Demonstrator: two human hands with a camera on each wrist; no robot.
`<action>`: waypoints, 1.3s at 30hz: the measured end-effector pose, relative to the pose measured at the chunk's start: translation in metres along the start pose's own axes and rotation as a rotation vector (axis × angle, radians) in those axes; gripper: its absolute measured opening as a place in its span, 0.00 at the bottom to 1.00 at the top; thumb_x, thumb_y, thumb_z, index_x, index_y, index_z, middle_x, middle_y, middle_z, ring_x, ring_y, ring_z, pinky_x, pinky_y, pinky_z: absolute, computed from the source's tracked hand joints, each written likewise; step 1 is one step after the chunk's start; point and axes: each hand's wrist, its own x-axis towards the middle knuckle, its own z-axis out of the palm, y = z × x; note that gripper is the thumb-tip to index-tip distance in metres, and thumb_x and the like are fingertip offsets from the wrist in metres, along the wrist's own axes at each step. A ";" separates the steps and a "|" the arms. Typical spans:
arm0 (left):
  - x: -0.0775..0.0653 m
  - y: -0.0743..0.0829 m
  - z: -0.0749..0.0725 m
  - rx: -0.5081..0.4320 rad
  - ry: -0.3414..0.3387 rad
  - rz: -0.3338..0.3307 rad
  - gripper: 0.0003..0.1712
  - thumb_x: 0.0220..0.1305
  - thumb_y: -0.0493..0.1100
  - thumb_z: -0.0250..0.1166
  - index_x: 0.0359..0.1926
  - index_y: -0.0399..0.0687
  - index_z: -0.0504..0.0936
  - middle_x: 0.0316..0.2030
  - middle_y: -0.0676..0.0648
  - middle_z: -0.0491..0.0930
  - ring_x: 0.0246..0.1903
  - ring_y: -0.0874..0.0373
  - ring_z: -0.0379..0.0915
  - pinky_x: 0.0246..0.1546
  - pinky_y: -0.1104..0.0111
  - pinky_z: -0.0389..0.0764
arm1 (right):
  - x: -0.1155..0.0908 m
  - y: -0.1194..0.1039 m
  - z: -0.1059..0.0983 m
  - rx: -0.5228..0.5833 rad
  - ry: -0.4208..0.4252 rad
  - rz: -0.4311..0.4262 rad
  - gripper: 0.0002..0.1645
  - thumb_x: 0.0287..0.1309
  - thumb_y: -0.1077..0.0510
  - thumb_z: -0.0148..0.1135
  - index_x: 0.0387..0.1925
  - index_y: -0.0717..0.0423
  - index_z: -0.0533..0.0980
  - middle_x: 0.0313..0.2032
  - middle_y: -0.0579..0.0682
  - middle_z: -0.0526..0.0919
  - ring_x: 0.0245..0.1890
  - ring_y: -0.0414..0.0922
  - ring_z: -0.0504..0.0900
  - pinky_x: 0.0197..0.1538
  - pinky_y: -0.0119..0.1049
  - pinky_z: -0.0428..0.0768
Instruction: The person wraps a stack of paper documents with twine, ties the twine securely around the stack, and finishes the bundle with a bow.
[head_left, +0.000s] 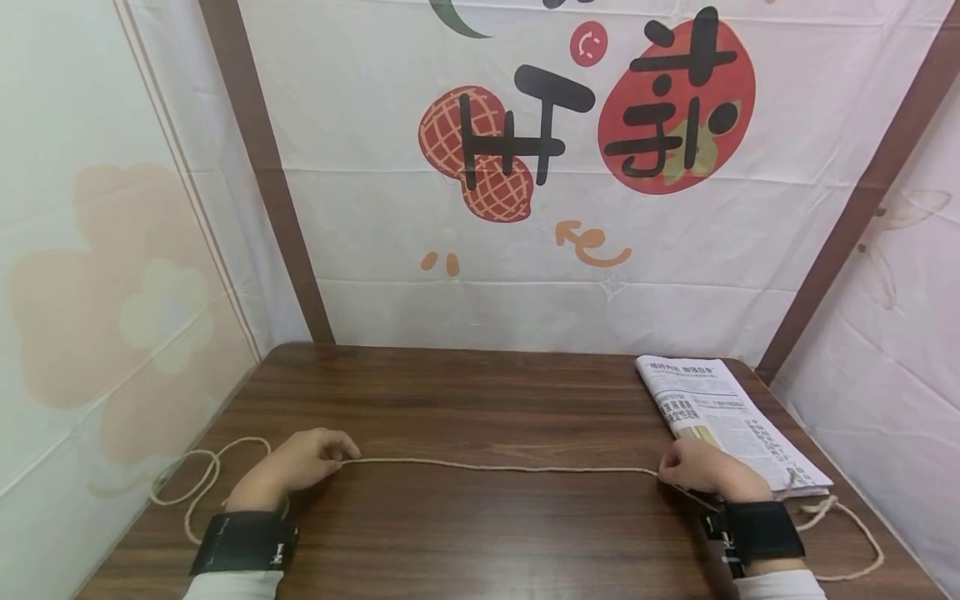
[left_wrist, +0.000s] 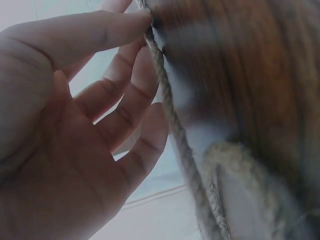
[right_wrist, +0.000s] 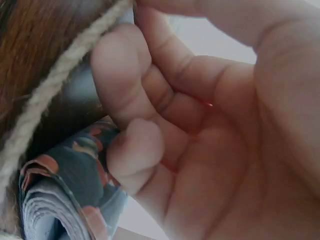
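A thin beige twisted rope (head_left: 495,468) runs almost straight from one hand to the other, low over the brown table. My left hand (head_left: 303,461) pinches it between thumb and forefinger at the left. In the left wrist view the rope (left_wrist: 172,112) trails down past the other fingers, which are loosely bent. On the right, my right hand (head_left: 697,467) pinches the rope at thumb and forefinger. The right wrist view has the rope (right_wrist: 55,82) slanting away from that pinch, the other fingers curled in; the fingertips at the pinch are partly cut off.
A folded newspaper (head_left: 712,404) lies at the table's right side, just beyond the right hand. Loose rope loops lie beside both forearms. The wooden table (head_left: 480,542) meets a printed white cloth wall (head_left: 375,308) at the back, with more cloth at both sides.
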 end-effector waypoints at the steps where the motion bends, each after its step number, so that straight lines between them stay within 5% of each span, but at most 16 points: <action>1: 0.000 0.001 0.000 0.004 0.006 -0.004 0.14 0.56 0.28 0.67 0.39 0.51 0.86 0.30 0.55 0.78 0.33 0.58 0.72 0.38 0.56 0.76 | -0.001 -0.005 -0.001 -0.004 0.025 0.024 0.12 0.52 0.60 0.62 0.17 0.47 0.75 0.15 0.39 0.70 0.16 0.38 0.68 0.22 0.35 0.67; 7: 0.000 0.003 0.001 0.042 0.040 -0.015 0.15 0.55 0.28 0.66 0.37 0.51 0.86 0.29 0.55 0.78 0.33 0.57 0.73 0.38 0.55 0.76 | -0.002 -0.013 0.002 -0.093 0.150 0.044 0.07 0.48 0.64 0.66 0.19 0.52 0.78 0.18 0.40 0.72 0.19 0.38 0.68 0.26 0.35 0.70; 13: -0.001 0.003 0.000 0.047 0.038 -0.017 0.13 0.55 0.29 0.67 0.38 0.50 0.85 0.29 0.55 0.77 0.33 0.57 0.73 0.37 0.56 0.76 | -0.001 -0.012 0.004 -0.078 0.149 0.038 0.08 0.47 0.65 0.66 0.19 0.52 0.78 0.18 0.39 0.71 0.19 0.37 0.68 0.26 0.35 0.70; 20: -0.002 0.005 -0.003 -0.010 0.030 -0.006 0.09 0.59 0.36 0.70 0.42 0.46 0.83 0.32 0.53 0.80 0.35 0.54 0.76 0.39 0.56 0.77 | 0.000 -0.013 -0.005 -0.026 0.189 -0.003 0.10 0.61 0.55 0.66 0.26 0.53 0.77 0.20 0.39 0.74 0.21 0.37 0.70 0.27 0.36 0.71; 27: 0.000 0.010 -0.002 -0.037 0.033 0.017 0.08 0.65 0.40 0.68 0.44 0.47 0.83 0.41 0.49 0.83 0.44 0.46 0.79 0.46 0.48 0.78 | -0.001 -0.009 -0.023 0.004 0.299 0.012 0.05 0.63 0.59 0.64 0.33 0.56 0.80 0.24 0.43 0.78 0.22 0.39 0.74 0.29 0.39 0.74; 33: 0.003 0.012 -0.001 -0.039 0.034 0.029 0.07 0.67 0.42 0.66 0.45 0.48 0.82 0.42 0.50 0.83 0.45 0.47 0.79 0.46 0.49 0.78 | 0.005 0.010 -0.049 -0.087 0.385 0.065 0.07 0.60 0.60 0.64 0.34 0.62 0.81 0.25 0.49 0.81 0.26 0.46 0.78 0.33 0.47 0.76; 39: 0.003 0.013 -0.002 -0.049 0.030 0.034 0.07 0.67 0.41 0.66 0.45 0.47 0.82 0.39 0.52 0.82 0.42 0.49 0.79 0.44 0.52 0.78 | 0.009 0.040 -0.080 -0.142 0.300 0.185 0.21 0.60 0.58 0.62 0.41 0.78 0.77 0.34 0.68 0.82 0.37 0.64 0.81 0.41 0.57 0.78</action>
